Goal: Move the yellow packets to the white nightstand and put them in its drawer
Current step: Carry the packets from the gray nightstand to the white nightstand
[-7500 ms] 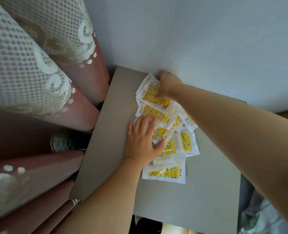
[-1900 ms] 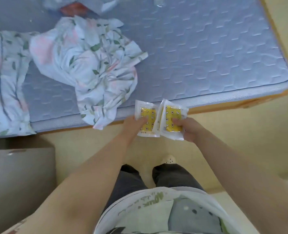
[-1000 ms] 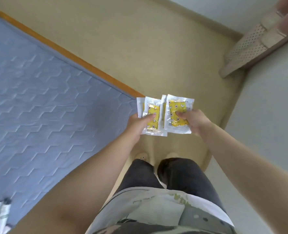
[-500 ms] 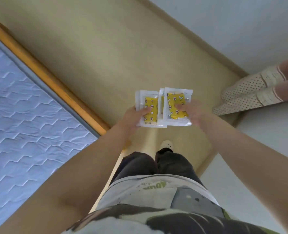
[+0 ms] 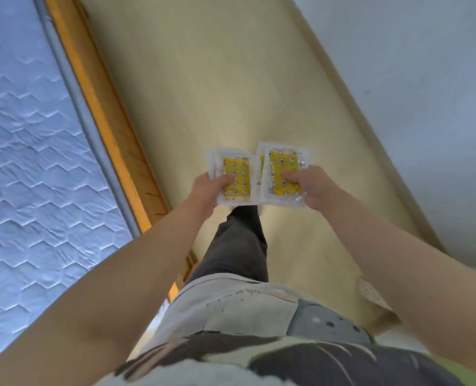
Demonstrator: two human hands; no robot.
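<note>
Both hands out front, chest height, over yellowish floor (image 5: 217,79). Left hand (image 5: 207,192) – thumb + fingers pinch left stack of yellow packets (image 5: 235,176). Right hand (image 5: 312,188) pinches right stack (image 5: 283,165), thumb on top. Stacks touch/overlap at inner edges. Blue mattress (image 5: 22,162) w/ orange frame to left, grey wall (image 5: 412,93) to right.

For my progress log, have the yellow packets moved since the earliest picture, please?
Yes: the yellow packets left the grey tabletop and are now held over the floor beside the mattress.

mattress (image 5: 30,168) left, floor (image 5: 217,79) middle, wall (image 5: 412,93) right.
</note>
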